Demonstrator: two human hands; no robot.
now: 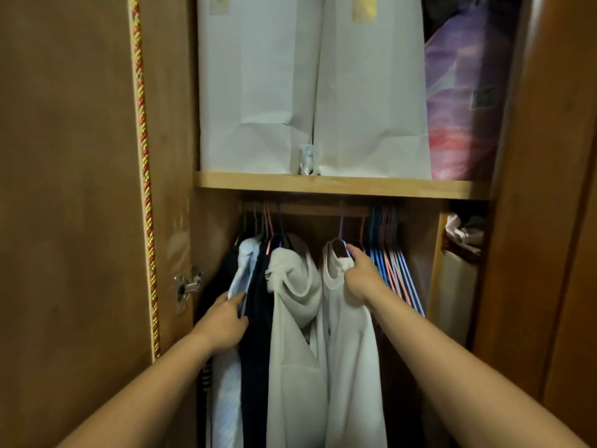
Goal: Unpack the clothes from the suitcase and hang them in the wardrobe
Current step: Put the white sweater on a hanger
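A white garment (350, 334) hangs from the wardrobe rail (310, 209), the right hand (363, 274) pinching its collar at the hanger. The left hand (226, 321), fingers relaxed, presses against the pale blue shirt (240, 276) and dark clothes (258, 318). Empty coloured hangers (397, 270) crowd the right.

White bags (310, 92), purple bundle (465, 101)

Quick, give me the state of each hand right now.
Left hand: open, fingers pressing against the hung clothes on the left.
Right hand: gripping the white garment at its collar, by the hanger.
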